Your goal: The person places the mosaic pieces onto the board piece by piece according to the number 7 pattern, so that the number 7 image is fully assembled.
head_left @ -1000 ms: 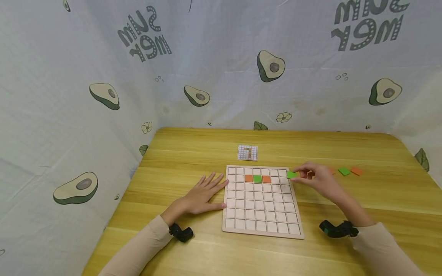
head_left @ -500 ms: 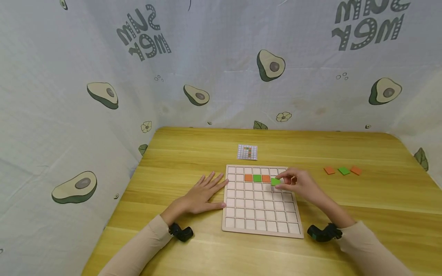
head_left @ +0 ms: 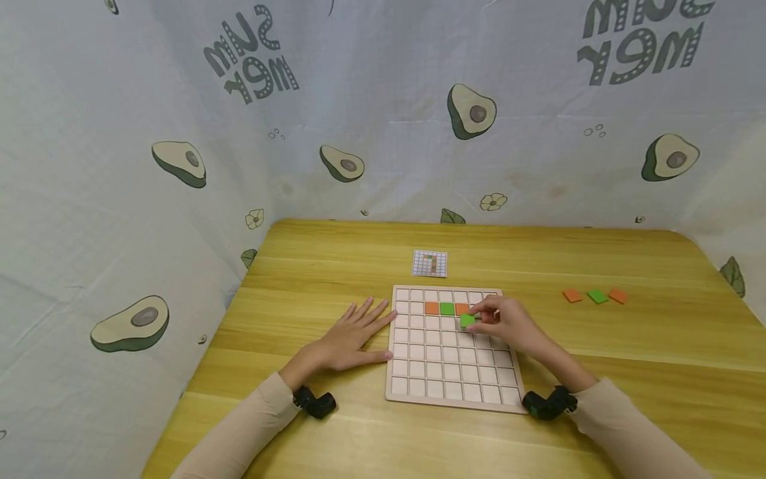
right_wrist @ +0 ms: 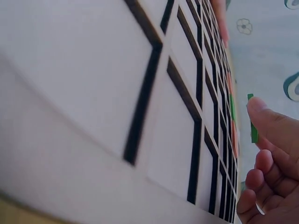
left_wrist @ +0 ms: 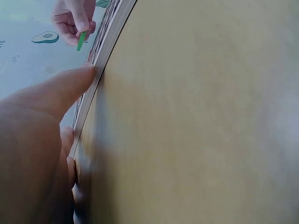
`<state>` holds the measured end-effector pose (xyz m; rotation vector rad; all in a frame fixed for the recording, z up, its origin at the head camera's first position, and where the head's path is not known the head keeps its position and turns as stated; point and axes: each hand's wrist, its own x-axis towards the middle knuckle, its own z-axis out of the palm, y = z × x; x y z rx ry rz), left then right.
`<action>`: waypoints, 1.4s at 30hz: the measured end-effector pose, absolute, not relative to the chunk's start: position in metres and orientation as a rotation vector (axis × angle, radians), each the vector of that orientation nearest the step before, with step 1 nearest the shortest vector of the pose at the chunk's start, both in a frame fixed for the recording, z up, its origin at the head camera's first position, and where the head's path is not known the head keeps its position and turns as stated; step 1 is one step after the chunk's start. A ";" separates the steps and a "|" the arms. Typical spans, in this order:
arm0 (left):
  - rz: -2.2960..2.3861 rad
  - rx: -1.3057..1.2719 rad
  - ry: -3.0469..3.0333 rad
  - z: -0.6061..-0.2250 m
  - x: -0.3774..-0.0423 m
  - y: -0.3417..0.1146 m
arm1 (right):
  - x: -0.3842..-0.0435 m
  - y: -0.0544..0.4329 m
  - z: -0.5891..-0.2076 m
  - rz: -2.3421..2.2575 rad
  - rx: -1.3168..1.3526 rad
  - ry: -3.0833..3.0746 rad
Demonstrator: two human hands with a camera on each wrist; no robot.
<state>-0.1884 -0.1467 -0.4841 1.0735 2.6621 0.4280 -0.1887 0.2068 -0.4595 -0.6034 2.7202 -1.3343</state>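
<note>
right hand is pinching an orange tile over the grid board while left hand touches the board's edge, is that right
The colour is wrong: the head view shows the right hand pinching a green tile over the grid board while the left hand touches the board's edge.

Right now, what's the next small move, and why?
Probably lower the green tile onto the board just in front of its rightmost orange tile: the right hand holds it raised there, and the card shows a coloured row turning downward.
</note>
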 end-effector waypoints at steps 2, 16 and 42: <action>0.429 1.073 2.661 -0.484 -0.189 -0.146 | -0.189 0.206 -0.460 -1.325 -0.587 2.718; 0.404 1.067 2.661 -0.484 -0.190 -0.144 | -0.194 0.205 -0.466 -1.224 -0.586 2.744; 0.415 1.068 2.670 -0.484 -0.187 -0.146 | -0.201 0.225 -0.458 -1.344 -0.476 2.722</action>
